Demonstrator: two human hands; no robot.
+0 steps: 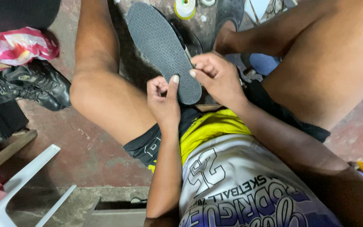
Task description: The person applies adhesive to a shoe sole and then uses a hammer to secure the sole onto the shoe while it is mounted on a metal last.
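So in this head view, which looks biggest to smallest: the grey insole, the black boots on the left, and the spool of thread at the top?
1. Grey insole, held by both hands: largest.
2. Black boots: close behind as a pair, so that ranking is unsure.
3. Spool of thread: clearly smallest, though farther away and partly cut off.

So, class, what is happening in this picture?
A seated person holds a dark grey shoe insole over their lap. The left hand pinches the heel end with its thumb pressed on top, while the right hand grips the edge beside it, possibly with a thin tool. Black shoes lie on the red floor to the left, and a thread spool stands beyond the insole.
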